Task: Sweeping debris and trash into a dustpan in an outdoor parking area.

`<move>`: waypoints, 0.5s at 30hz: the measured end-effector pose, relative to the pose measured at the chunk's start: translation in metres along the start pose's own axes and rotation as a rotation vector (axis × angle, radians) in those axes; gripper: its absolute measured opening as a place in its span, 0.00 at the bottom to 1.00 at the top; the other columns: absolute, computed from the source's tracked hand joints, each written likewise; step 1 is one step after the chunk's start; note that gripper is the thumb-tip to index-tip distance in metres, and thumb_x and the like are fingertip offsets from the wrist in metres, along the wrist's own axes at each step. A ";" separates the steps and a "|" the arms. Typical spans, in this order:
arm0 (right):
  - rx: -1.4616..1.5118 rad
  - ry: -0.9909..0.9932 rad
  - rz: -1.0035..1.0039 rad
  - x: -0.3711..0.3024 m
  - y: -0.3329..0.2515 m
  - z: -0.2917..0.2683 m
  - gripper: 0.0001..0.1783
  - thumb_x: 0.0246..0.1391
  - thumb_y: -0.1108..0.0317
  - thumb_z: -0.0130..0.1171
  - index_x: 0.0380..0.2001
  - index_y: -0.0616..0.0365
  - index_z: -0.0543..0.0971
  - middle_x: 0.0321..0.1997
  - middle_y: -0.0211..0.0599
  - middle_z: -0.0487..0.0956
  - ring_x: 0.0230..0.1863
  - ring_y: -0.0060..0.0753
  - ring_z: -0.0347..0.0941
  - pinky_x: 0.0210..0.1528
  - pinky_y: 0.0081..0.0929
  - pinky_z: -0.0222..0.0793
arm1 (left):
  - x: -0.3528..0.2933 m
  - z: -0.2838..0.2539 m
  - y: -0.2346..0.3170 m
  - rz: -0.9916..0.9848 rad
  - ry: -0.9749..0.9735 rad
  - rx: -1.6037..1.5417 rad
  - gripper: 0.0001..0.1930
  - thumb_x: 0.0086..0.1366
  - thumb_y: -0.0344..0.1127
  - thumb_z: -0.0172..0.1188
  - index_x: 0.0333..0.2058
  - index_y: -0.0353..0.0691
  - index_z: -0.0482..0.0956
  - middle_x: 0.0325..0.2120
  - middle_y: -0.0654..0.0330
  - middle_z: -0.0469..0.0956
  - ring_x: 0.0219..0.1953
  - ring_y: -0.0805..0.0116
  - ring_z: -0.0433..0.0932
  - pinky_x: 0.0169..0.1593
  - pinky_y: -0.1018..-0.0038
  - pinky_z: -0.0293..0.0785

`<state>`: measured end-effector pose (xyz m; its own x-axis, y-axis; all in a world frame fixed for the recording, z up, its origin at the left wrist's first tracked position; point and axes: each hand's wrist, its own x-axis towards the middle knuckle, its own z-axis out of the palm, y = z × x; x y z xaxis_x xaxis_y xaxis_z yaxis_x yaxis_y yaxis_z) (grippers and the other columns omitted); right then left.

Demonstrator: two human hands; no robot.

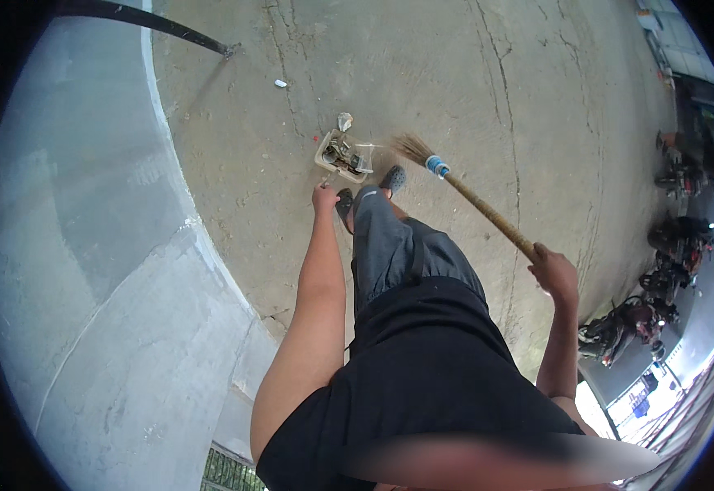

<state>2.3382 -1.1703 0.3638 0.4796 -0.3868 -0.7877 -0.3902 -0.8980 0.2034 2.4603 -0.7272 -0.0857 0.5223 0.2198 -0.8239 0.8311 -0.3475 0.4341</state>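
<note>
My right hand (553, 270) is closed around the upper end of a long stick broom (488, 213). Blue and white bands bind its brown bristles (410, 147), which reach down near the right side of a pale plastic dustpan (321, 157). Dry leaves and scraps (342, 153) lie inside the dustpan, just ahead of my feet. My left hand (324, 198) is closed at the dustpan's near left corner, on what looks like a short handle. A crumpled whitish scrap (345, 121) lies just beyond the far edge.
Cracked concrete floor (422, 65) stretches ahead. A small white piece of litter (281, 83) lies farther off. On the left rises a grey wall (111, 245), with a dark pole (169, 26) at the far left. Several motorcycles (627, 327) and a person (701, 151) are at the right.
</note>
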 end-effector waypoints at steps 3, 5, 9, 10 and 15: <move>0.010 0.022 -0.007 0.002 -0.007 -0.002 0.29 0.49 0.58 0.64 0.56 0.42 0.73 0.42 0.41 0.81 0.44 0.47 0.78 0.44 0.43 0.74 | 0.010 -0.016 -0.021 0.016 0.157 -0.097 0.18 0.68 0.37 0.49 0.47 0.25 0.71 0.38 0.42 0.78 0.27 0.55 0.83 0.32 0.67 0.82; -0.003 0.020 0.023 0.005 -0.007 -0.001 0.28 0.49 0.58 0.64 0.56 0.42 0.73 0.42 0.41 0.82 0.44 0.46 0.78 0.44 0.42 0.74 | 0.012 -0.014 -0.020 0.029 0.142 -0.099 0.18 0.68 0.37 0.49 0.46 0.24 0.72 0.37 0.44 0.78 0.29 0.56 0.83 0.31 0.67 0.82; 0.023 0.038 0.055 0.005 0.005 0.007 0.27 0.48 0.58 0.64 0.53 0.44 0.73 0.41 0.40 0.81 0.44 0.46 0.78 0.43 0.42 0.74 | 0.007 -0.007 -0.007 0.049 -0.005 -0.045 0.17 0.68 0.37 0.49 0.42 0.23 0.72 0.34 0.46 0.77 0.30 0.57 0.83 0.29 0.69 0.84; 0.048 0.064 0.044 0.004 0.006 0.007 0.26 0.48 0.58 0.64 0.53 0.44 0.73 0.41 0.40 0.81 0.44 0.45 0.78 0.43 0.42 0.74 | 0.005 -0.009 -0.008 0.050 -0.003 -0.043 0.17 0.68 0.37 0.49 0.42 0.23 0.72 0.34 0.46 0.77 0.30 0.57 0.83 0.29 0.69 0.84; 0.047 0.018 0.064 -0.007 0.013 0.009 0.25 0.48 0.58 0.65 0.51 0.43 0.74 0.40 0.39 0.81 0.44 0.45 0.78 0.43 0.43 0.74 | 0.002 -0.009 -0.010 0.013 0.017 -0.063 0.16 0.69 0.36 0.48 0.39 0.23 0.73 0.31 0.47 0.77 0.28 0.56 0.82 0.30 0.67 0.85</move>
<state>2.3230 -1.1773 0.3662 0.4669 -0.4469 -0.7631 -0.4566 -0.8608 0.2248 2.4552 -0.7154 -0.0884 0.5362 0.2315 -0.8117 0.8341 -0.2927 0.4675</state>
